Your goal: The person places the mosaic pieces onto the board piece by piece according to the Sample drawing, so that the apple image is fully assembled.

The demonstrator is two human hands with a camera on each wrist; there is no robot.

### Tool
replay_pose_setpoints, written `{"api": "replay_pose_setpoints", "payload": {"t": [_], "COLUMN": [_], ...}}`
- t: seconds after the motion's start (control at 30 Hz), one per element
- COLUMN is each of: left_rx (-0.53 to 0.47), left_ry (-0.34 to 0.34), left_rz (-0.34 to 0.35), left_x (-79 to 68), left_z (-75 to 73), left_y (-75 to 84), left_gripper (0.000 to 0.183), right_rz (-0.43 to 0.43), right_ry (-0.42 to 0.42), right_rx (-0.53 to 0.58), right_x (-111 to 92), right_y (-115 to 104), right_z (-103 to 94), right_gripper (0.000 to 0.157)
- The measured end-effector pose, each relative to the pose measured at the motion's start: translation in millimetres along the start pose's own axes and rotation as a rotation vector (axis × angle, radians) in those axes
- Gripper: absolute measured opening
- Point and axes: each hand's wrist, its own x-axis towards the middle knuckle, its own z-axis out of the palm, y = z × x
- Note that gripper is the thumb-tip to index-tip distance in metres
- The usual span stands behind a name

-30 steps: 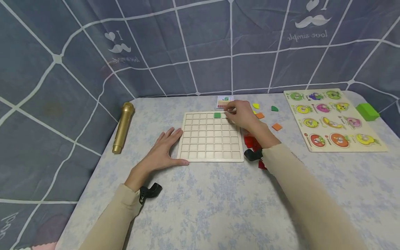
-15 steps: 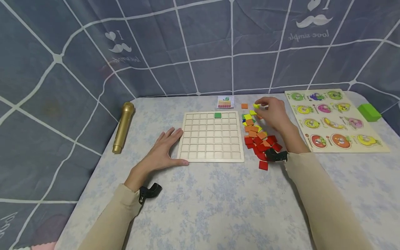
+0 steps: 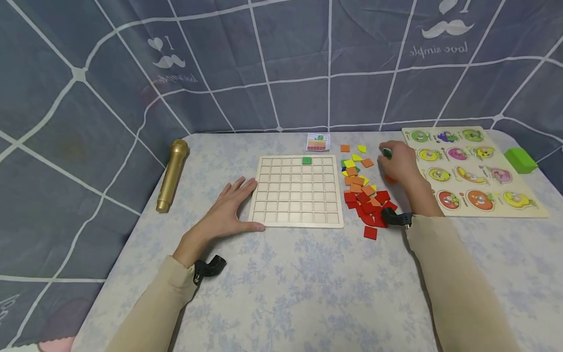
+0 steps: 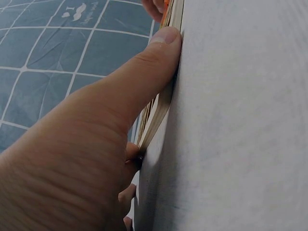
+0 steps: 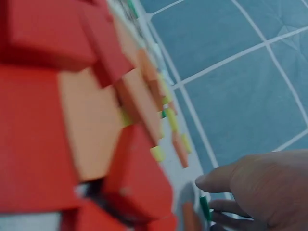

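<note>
A wooden grid board lies flat on the patterned cloth, with one green square tile in its top row. My left hand rests at the board's left side, fingers spread and thumb along the near corner; the left wrist view has the thumb against the board's edge. To the right of the board, my right hand pinches a small green rounded tile between thumb and fingers. Part of an orange tile shows beneath that hand. Red, orange and yellow tiles lie heaped between board and right hand.
Behind the board lies a small picture card. A fruit puzzle board and a green block are at the right. On the left lies a gold cylinder. A dark grid-patterned curtain hangs behind the table.
My right hand has left the board's top right corner, passed by a yellow tile and moved right to the green rounded tile. The left hand stays at the board.
</note>
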Motion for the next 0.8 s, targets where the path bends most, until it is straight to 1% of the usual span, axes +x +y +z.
{"api": "replay_pose_setpoints", "payload": {"t": [0.07, 0.17, 0.27, 0.33, 0.4, 0.47, 0.6, 0.8], "left_rx": [-0.003, -0.003, -0.002, 0.0, -0.002, -0.002, -0.001, -0.002], "left_ry": [0.003, 0.0, -0.005, -0.006, -0.007, -0.006, -0.01, -0.005], "left_rz": [-0.001, -0.004, -0.006, -0.007, -0.008, -0.005, -0.002, -0.007], "left_x": [-0.6, -0.7, -0.7, -0.7, -0.9, -0.7, -0.1, -0.6], "left_z": [-1.7, -2.9, -3.3, -3.3, -3.3, -2.6, -1.1, -1.6], "left_y": [0.5, 0.7, 1.0, 1.1, 1.6, 1.3, 0.7, 0.7], "left_gripper": [0.119, 0.119, 0.119, 0.119, 0.119, 0.119, 0.119, 0.119], "right_rz": [0.016, 0.037, 0.024, 0.005, -0.007, -0.003, 0.028, 0.07], "right_ry": [0.022, 0.086, 0.137, 0.152, 0.149, 0.134, 0.101, 0.086], "right_rx": [-0.009, -0.017, 0.0, 0.015, 0.033, 0.048, 0.059, 0.049], "right_x": [0.0, -1.5, -4.3, -6.0, -7.9, -9.3, -10.3, -9.7], "right_y": [0.0, -0.9, -2.1, -2.2, -2.2, -1.6, 0.1, -3.3], "right_z": [3.1, 5.9, 7.3, 7.4, 6.6, 5.4, 2.9, -0.8], "right_gripper": [0.043, 0.036, 0.029, 0.025, 0.024, 0.024, 0.024, 0.025]}}
